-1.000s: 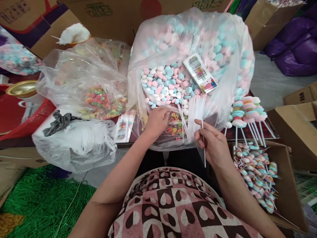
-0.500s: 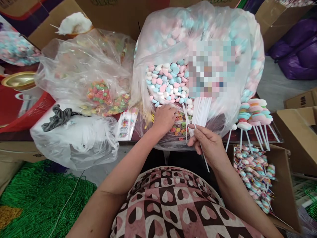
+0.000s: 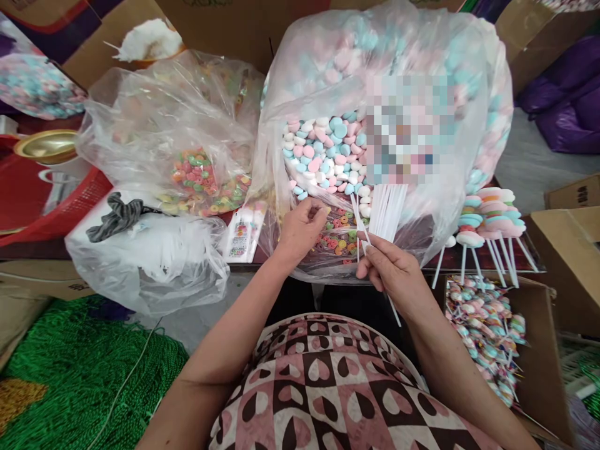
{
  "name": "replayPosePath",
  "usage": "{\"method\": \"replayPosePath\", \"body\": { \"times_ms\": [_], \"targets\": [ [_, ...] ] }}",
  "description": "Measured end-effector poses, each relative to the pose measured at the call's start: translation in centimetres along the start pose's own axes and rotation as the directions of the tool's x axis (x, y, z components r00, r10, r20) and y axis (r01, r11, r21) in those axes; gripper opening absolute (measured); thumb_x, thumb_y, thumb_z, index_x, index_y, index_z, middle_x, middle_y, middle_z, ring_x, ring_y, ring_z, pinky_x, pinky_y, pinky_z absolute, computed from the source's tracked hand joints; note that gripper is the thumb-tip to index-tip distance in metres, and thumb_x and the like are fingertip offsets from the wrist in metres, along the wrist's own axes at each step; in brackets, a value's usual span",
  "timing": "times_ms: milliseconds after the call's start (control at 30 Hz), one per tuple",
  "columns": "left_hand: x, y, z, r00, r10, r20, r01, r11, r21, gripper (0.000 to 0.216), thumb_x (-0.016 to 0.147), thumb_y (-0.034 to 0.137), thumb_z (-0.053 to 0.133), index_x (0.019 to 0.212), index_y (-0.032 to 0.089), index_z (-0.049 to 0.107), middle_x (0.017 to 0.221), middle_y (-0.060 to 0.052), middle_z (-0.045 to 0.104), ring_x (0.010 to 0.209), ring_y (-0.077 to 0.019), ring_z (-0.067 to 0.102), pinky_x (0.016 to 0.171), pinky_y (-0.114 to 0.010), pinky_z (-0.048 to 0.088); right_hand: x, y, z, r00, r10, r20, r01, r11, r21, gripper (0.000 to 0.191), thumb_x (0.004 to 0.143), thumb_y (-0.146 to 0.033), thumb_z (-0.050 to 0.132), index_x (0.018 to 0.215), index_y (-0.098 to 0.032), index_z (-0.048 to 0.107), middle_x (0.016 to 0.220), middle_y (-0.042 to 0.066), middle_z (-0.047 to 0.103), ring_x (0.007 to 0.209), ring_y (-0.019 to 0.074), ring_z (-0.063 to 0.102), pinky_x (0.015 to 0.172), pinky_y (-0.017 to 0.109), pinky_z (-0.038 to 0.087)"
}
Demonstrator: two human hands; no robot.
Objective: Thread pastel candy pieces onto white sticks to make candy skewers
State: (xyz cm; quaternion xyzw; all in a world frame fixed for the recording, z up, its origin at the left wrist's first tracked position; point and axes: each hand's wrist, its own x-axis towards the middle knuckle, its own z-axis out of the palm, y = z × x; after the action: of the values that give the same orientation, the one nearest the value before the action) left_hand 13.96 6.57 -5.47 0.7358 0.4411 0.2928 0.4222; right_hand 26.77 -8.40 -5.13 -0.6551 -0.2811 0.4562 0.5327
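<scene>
My right hand point(image 3: 391, 270) is closed on a thin white stick point(image 3: 394, 309) that slants down past my wrist. Just above it a bundle of white sticks point(image 3: 387, 209) leans against a big clear bag of pink, blue and white candies point(image 3: 328, 153). My left hand point(image 3: 300, 228) is lifted over loose coloured ring candies point(image 3: 335, 240) at the bag's mouth, fingers pinched together; what they hold is too small to make out.
A second clear bag with ring candies point(image 3: 197, 178) and a white bag point(image 3: 150, 259) lie at left beside a red basket point(image 3: 70, 209). Finished candy skewers point(image 3: 485, 215) stand at right above a cardboard box of wrapped ones point(image 3: 487, 325). Green mesh point(image 3: 70, 375) lies below left.
My left hand has risen from the ring candies with its fingers pinched. My right hand has drawn the single stick slightly left and tilted it; the view has shifted a little.
</scene>
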Motion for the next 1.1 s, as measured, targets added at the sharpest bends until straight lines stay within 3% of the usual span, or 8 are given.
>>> {"method": "replayPosePath", "body": {
  "times_ms": [100,233,433,600,733,900,1000,1100],
  "targets": [
    [0.2,-0.5,-0.8,0.997,0.059,-0.050,-0.048,0.976,0.211,0.014,0.088,0.025,0.051,0.088,0.020,0.064,0.081,-0.001,0.067,0.075,-0.0150,0.058,0.073,-0.027,0.044,0.1,0.2,-0.2,0.999,0.001,-0.036,-0.002,1.000,-0.017,0.052,0.085,-0.045,0.060,0.127,-0.015,0.065,0.049,-0.005,0.056,0.035,0.0059,0.033,0.036,0.020,0.023],
    [0.6,-1.5,-1.7,0.983,0.153,0.103,-0.184,0.832,0.523,0.024,0.089,0.020,0.047,0.094,0.018,0.070,0.093,-0.008,0.068,0.093,-0.0218,0.061,0.086,-0.035,0.045,0.5,0.6,-0.3,0.997,-0.003,-0.072,0.002,1.000,-0.017,0.051,0.083,-0.045,0.061,0.124,-0.015,0.067,0.047,-0.006,0.052,0.036,0.0061,0.033,0.036,0.019,0.023],
    [2.4,-1.3,-1.9,0.977,0.187,0.102,-0.209,0.748,0.630,0.035,0.094,0.019,0.037,0.106,0.018,0.070,0.104,-0.011,0.068,0.103,-0.0244,0.060,0.091,-0.038,0.046,0.9,0.9,0.0,0.997,0.028,-0.069,-0.027,1.000,0.011,0.053,0.082,-0.045,0.063,0.124,-0.014,0.067,0.048,-0.006,0.053,0.036,0.0057,0.032,0.036,0.019,0.023],
    [4.3,-1.1,-1.4,0.983,0.122,0.135,-0.182,0.629,0.756,0.026,0.090,0.024,0.048,0.107,0.016,0.066,0.111,-0.015,0.064,0.106,-0.0302,0.059,0.091,-0.042,0.044,1.0,1.0,-0.1,0.998,0.038,-0.056,-0.036,0.999,0.032,0.053,0.082,-0.047,0.063,0.123,-0.013,0.067,0.048,-0.006,0.052,0.037,0.0058,0.032,0.036,0.019,0.022],
    [4.3,-1.5,-1.1,0.982,0.107,0.157,-0.190,0.617,0.763,0.026,0.090,0.021,0.046,0.108,0.017,0.063,0.112,-0.013,0.061,0.107,-0.0286,0.058,0.089,-0.039,0.045,1.1,1.2,-0.2,0.998,0.045,-0.045,-0.043,0.998,0.035,0.053,0.081,-0.047,0.063,0.121,-0.012,0.067,0.048,-0.006,0.052,0.036,0.0057,0.031,0.035,0.019,0.021],
    [3.8,-1.7,-1.6,0.984,0.142,0.112,-0.180,0.807,0.563,0.018,0.086,0.018,0.048,0.093,0.019,0.065,0.104,-0.009,0.063,0.099,-0.0224,0.060,0.088,-0.035,0.045,1.1,1.1,-0.2,0.998,0.025,-0.052,-0.024,1.000,0.017,0.051,0.081,-0.048,0.064,0.118,-0.013,0.069,0.048,-0.006,0.052,0.035,0.0057,0.032,0.035,0.019,0.021],
    [2.9,-0.9,-1.5,0.996,0.090,0.017,-0.091,0.989,0.119,0.011,0.083,0.026,0.056,0.088,0.020,0.064,0.089,-0.003,0.064,0.083,-0.0162,0.060,0.078,-0.030,0.047,1.2,0.5,0.1,0.999,-0.001,-0.046,0.003,0.999,0.046,0.049,0.080,-0.046,0.066,0.117,-0.014,0.070,0.049,-0.006,0.053,0.036,0.0054,0.034,0.036,0.019,0.023],
    [1.3,0.4,-0.9,0.993,-0.028,0.112,0.074,0.899,-0.433,0.018,0.078,0.035,0.065,0.088,0.020,0.062,0.082,0.000,0.063,0.073,-0.0117,0.057,0.067,-0.025,0.046,1.7,-0.6,0.8,0.997,-0.053,-0.053,0.059,0.992,0.112,0.043,0.080,-0.042,0.068,0.114,-0.016,0.071,0.054,-0.006,0.055,0.037,0.0047,0.036,0.037,0.020,0.024]
  ]
}}
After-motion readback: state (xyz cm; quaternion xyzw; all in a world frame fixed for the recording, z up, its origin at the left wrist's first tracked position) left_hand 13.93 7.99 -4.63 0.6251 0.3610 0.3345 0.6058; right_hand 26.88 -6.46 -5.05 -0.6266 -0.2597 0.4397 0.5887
